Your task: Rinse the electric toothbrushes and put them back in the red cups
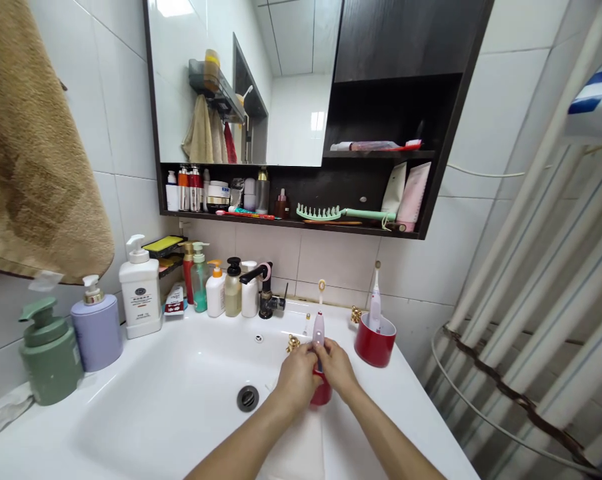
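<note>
Both my hands meet over the right side of the white sink (181,400). My left hand (297,380) and my right hand (339,371) are closed around a red cup (321,393), which they mostly hide. A pink electric toothbrush (319,320) stands upright in that cup, its head above my fingers. A second red cup (375,341) sits on the rim to the right, holding another electric toothbrush (375,300).
Pump bottles (141,287) and smaller bottles line the sink's back and left edge beside a black tap (265,287). A mirror cabinet shelf (291,220) carries toiletries and a green comb. A brown towel (35,153) hangs left; a striped curtain (541,300) hangs right.
</note>
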The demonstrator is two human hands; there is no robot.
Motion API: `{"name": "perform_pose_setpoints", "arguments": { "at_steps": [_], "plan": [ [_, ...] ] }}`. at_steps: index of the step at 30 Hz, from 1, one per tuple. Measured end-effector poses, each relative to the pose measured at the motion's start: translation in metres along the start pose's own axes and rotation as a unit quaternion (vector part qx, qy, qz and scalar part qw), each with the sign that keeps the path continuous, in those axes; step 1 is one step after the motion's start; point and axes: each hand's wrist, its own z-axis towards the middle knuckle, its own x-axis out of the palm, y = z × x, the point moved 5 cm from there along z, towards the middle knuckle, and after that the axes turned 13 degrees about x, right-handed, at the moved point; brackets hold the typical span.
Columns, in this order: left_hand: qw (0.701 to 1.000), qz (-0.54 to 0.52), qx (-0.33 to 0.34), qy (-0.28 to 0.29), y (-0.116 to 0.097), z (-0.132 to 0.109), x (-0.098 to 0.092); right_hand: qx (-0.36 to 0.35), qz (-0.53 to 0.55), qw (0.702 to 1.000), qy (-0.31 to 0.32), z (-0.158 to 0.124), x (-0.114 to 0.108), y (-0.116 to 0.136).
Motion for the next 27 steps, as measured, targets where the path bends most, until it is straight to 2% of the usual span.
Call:
{"name": "perform_pose_setpoints", "arguments": {
  "at_steps": [4, 7, 14, 18, 22, 27],
  "plan": [
    [0.998, 0.032, 0.049, -0.012, -0.004, 0.041, -0.004, 0.033, -0.051, 0.998, -0.025, 0.037, -0.024, 0.005],
    [0.997, 0.043, 0.056, -0.011, -0.001, 0.071, -0.001, 0.066, -0.091, 0.993, -0.043, 0.065, -0.036, 0.004],
    [0.998, 0.045, 0.043, -0.003, 0.014, 0.111, 0.015, 0.119, -0.137, 0.981, -0.068, 0.109, -0.041, -0.007],
    [0.999, 0.040, 0.033, -0.004, 0.018, 0.121, 0.020, 0.121, -0.136, 0.981, -0.070, 0.122, -0.040, -0.011],
    [0.999, 0.029, 0.023, -0.016, 0.019, 0.117, 0.019, 0.108, -0.119, 0.984, -0.081, 0.120, -0.044, -0.011],
    [0.987, -0.115, -0.026, -0.113, 0.023, 0.099, 0.005, 0.072, -0.062, 0.986, -0.138, 0.095, -0.058, 0.003]
  ]
}}
